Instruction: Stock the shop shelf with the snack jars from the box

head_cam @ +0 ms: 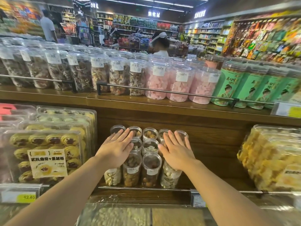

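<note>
- The snack jars (150, 154) stand clustered in rows on the lower shelf (211, 152), behind its metal rail (143, 188).
- The left hand (116, 148) lies flat, fingers straight, on the cluster's left lids.
- The right hand (176, 150) lies flat, fingers spread, on the cluster's right lids.
- Trays of cookies (45, 154) sit left of the cluster.

A dark wooden lower shelf (211, 152) is fronted by a metal rail (146, 188). Clear snack jars (150, 167) are stood upright on it in tight rows, flanked by cookie trays (47, 154) and yellow snack packs (270, 160).
</note>
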Available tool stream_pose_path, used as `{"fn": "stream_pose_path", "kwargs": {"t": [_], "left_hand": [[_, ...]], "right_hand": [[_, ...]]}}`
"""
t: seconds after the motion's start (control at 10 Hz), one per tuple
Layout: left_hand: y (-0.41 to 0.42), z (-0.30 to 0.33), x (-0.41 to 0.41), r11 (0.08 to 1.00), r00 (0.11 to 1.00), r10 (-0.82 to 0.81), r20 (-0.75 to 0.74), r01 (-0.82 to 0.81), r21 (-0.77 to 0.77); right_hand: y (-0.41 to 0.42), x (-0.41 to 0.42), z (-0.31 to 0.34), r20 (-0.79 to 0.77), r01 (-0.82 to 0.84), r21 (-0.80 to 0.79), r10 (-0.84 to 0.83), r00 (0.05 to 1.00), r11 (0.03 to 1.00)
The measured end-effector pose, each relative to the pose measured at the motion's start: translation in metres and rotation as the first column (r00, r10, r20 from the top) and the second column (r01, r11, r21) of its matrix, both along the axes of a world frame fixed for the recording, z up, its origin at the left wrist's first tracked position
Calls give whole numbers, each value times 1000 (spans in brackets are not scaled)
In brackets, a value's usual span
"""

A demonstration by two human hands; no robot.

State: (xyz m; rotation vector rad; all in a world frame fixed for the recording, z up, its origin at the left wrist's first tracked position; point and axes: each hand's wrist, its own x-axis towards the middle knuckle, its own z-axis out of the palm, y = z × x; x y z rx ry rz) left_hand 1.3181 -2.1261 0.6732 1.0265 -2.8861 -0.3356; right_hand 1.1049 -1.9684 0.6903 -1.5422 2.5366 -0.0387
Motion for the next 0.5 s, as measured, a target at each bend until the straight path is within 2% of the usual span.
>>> {"fn": "stream_pose_path", "kwargs": {"t": [0.2,0.3,0.4,0.5], "left_hand": [[-1,5,-1,999,999,-5,39,3,43],[-3,14,-5,992,995,-5,103,-8,122],[-2,27,-11,981,992,4,126,-29,194],[8,39,-18,994,990,-25,140,10,107]], "right_hand": [[-6,2,2,24,28,67,-30,999,997],[-6,3,11,70,27,128,-36,997,991],[-6,7,26,96,50,79,-58,994,996],[-1,17,42,117,4,-20,-2,993,1000]]}}
